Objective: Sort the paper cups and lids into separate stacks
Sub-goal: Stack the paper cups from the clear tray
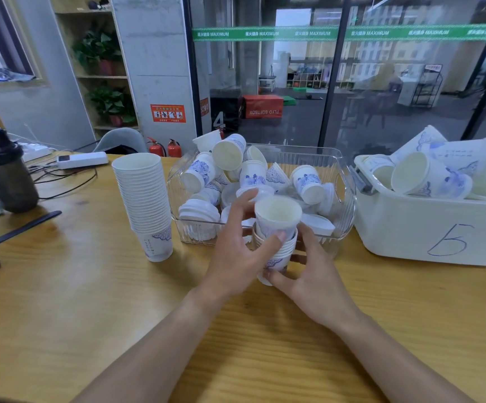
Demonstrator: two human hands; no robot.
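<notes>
At the middle of the wooden bench (61, 301) both hands work on a short stack of cups (276, 254) that stands just in front of the clear bin (343, 181). The left hand (236, 257) grasps the top cup (278, 216), thumb laid on its near wall and fingers curled round its far side; this cup sits tilted and only partly seated in the stack. The right hand (308, 274) wraps the lower cups, its grip closed round their base with the thumb across the front and fingers round the right side.

The clear bin holds loose blue-patterned cups lying on their sides, mixed with white lids (199, 212); several lids seem nested in a short pile at its near left corner, though the ribbed wall blurs them. Left of the bin, apart from the hands, a tall stack of cups (145, 202) stands upright on the bench. To the right, a white tub (410, 228) marked with a handwritten figure holds more cups, tumbled together. A dark shaker bottle (1, 170) stands at the far left.
</notes>
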